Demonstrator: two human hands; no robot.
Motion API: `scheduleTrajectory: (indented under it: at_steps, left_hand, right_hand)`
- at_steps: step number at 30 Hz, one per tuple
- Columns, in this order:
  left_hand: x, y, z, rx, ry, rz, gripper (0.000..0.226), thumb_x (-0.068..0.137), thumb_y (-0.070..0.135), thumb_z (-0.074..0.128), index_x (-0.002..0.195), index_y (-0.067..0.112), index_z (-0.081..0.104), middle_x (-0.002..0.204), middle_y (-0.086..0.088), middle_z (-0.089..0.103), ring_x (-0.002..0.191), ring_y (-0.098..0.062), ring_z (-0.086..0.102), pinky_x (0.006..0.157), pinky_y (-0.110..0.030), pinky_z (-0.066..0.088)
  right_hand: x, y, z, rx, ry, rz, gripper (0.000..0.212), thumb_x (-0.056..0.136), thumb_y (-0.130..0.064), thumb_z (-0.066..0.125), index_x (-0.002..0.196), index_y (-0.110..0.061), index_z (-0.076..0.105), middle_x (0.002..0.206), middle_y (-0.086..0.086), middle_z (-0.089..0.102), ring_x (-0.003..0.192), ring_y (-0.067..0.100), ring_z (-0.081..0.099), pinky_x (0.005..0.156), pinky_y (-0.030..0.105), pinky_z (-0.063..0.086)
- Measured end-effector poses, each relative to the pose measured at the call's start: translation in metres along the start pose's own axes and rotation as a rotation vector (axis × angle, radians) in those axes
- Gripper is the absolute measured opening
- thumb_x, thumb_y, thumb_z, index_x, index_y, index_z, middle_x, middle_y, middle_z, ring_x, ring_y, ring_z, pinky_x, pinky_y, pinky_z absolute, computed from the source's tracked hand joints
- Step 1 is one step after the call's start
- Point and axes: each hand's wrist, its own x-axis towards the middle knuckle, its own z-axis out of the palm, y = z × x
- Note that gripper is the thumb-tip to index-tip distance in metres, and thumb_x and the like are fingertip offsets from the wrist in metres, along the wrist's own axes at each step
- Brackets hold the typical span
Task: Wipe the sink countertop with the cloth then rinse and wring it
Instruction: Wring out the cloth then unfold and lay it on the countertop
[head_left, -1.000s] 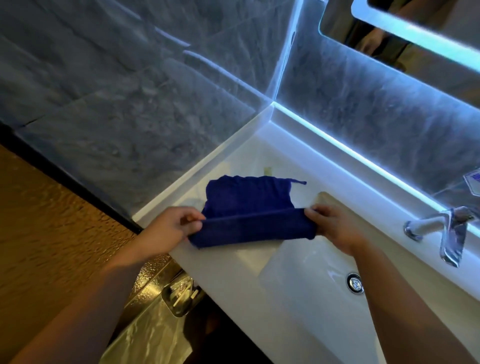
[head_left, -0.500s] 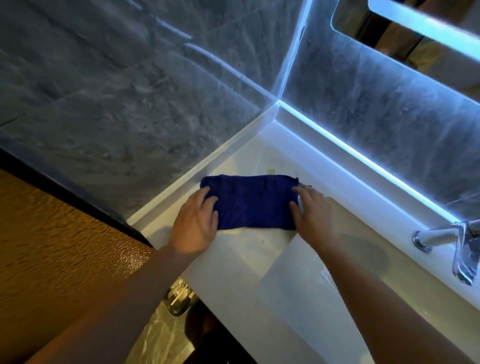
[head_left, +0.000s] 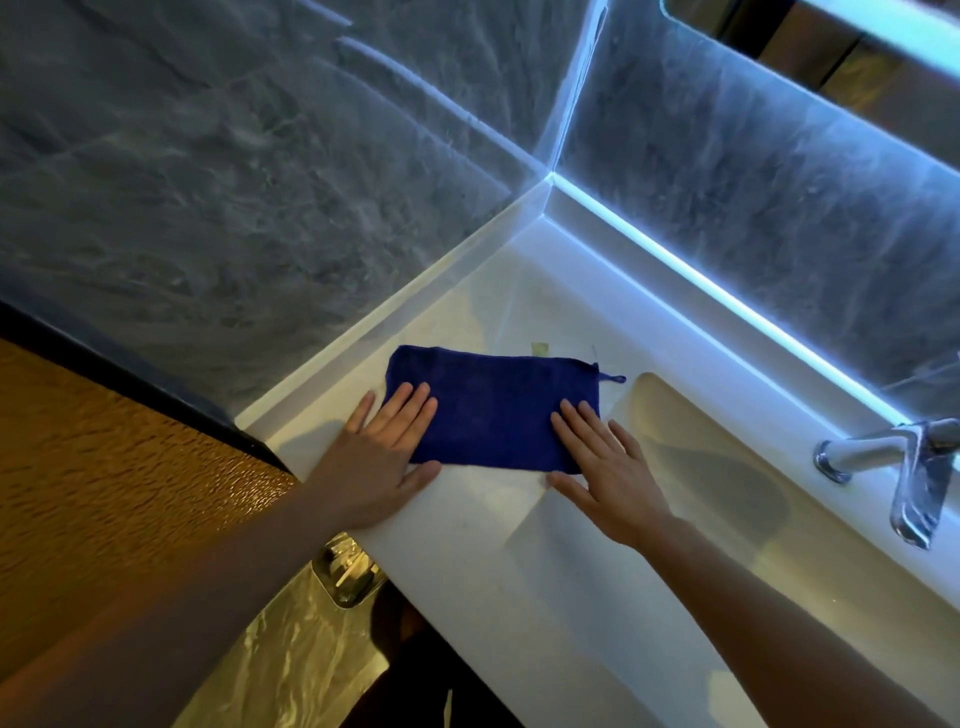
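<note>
A dark blue cloth (head_left: 493, 410), folded into a flat rectangle, lies on the white countertop (head_left: 467, 530) left of the sink basin (head_left: 727, 483). My left hand (head_left: 379, 462) lies flat with straight fingers pressing the cloth's left end. My right hand (head_left: 602, 467) lies flat on the cloth's right end, fingers spread. A small hanging loop sticks out at the cloth's far right corner. The chrome tap (head_left: 904, 467) stands at the right over the basin.
Grey marble walls meet in a corner behind the counter, with a lit strip (head_left: 727, 306) along the back ledge. A mirror (head_left: 852, 47) hangs at the top right. Left of the counter is a brown textured panel (head_left: 104, 467), with a metal fitting (head_left: 345, 574) below the counter edge.
The cloth was folded in half away from me and laid flat. Both hands went from pinching its ends to lying flat with straight fingers on it.
</note>
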Motion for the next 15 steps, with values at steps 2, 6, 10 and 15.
scheduleTrajectory:
  at_steps: [2, 6, 10, 15]
  left_hand:
    - [-0.001, 0.006, -0.002, -0.014, 0.047, -0.011, 0.075, 0.104, 0.063, 0.009, 0.163, 0.016, 0.011, 0.170, -0.003, 0.010, 0.159, -0.021, 0.005, 0.128, -0.049, 0.004]
    - [0.022, 0.027, -0.007, -0.089, 0.209, -0.015, 0.066, 0.108, 0.050, 0.022, 0.159, 0.007, 0.029, 0.167, -0.010, 0.027, 0.157, -0.026, 0.019, 0.128, -0.047, 0.012]
    - [0.056, 0.048, -0.014, -0.117, 0.036, -0.104, 0.073, 0.101, 0.052, 0.008, 0.163, 0.015, 0.002, 0.173, -0.003, 0.001, 0.159, -0.019, -0.005, 0.128, -0.044, -0.003]
    - [0.073, 0.077, -0.010, -0.020, -0.031, -0.145, 0.073, 0.104, 0.054, 0.012, 0.162, 0.016, -0.011, 0.173, -0.005, -0.009, 0.158, -0.022, -0.013, 0.126, -0.050, -0.010]
  right_hand:
    - [-0.005, -0.014, 0.011, 0.263, 0.263, 0.172, 0.071, 0.105, -0.062, 0.038, 0.165, -0.026, 0.028, 0.176, 0.001, 0.017, 0.162, 0.017, 0.011, 0.128, 0.039, 0.015]
    - [0.013, -0.043, 0.005, 0.908, 0.482, 0.786, 0.064, 0.100, -0.053, 0.061, 0.146, -0.012, 0.044, 0.137, 0.008, 0.052, 0.119, 0.025, 0.059, 0.101, 0.046, 0.054]
    - [0.031, -0.043, -0.010, 1.200, 0.244, 0.994, 0.045, 0.098, -0.044, 0.068, 0.124, -0.011, 0.049, 0.108, 0.003, 0.060, 0.093, 0.022, 0.065, 0.075, 0.037, 0.062]
    - [0.019, -0.020, -0.027, 1.309, 0.185, 1.002, 0.024, 0.101, -0.025, 0.068, 0.105, -0.001, 0.065, 0.077, 0.009, 0.054, 0.058, 0.017, 0.043, 0.055, 0.029, 0.041]
